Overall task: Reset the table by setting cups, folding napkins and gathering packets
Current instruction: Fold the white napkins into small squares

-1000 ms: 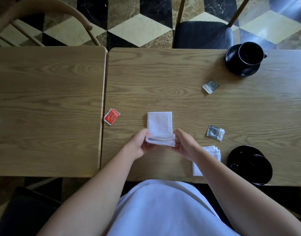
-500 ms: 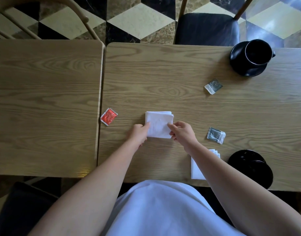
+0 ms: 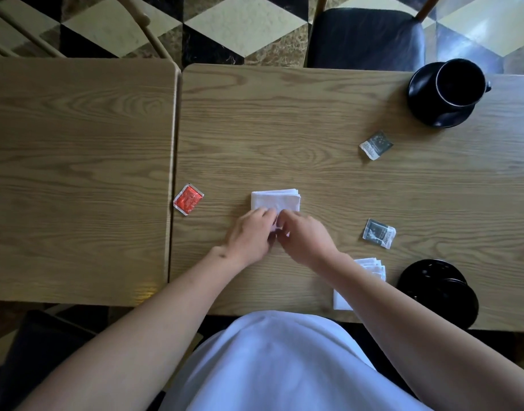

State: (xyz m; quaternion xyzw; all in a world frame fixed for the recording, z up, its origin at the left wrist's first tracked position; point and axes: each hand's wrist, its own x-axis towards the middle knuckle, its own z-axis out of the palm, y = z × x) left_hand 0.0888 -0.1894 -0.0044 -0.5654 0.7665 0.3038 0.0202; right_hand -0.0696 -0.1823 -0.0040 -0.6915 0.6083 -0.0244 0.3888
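Hands side by side on folded white paper napkin [image 3: 275, 199], left hand [image 3: 250, 232] and right hand [image 3: 303, 235] pinching its near edge, wooden table [image 3: 314, 114] beneath.

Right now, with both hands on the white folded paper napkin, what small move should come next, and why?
Probably press the fold flat, then let go. Both the left hand and right hand cover the near edge of the white folded paper napkin, which already lies square on the wooden table.
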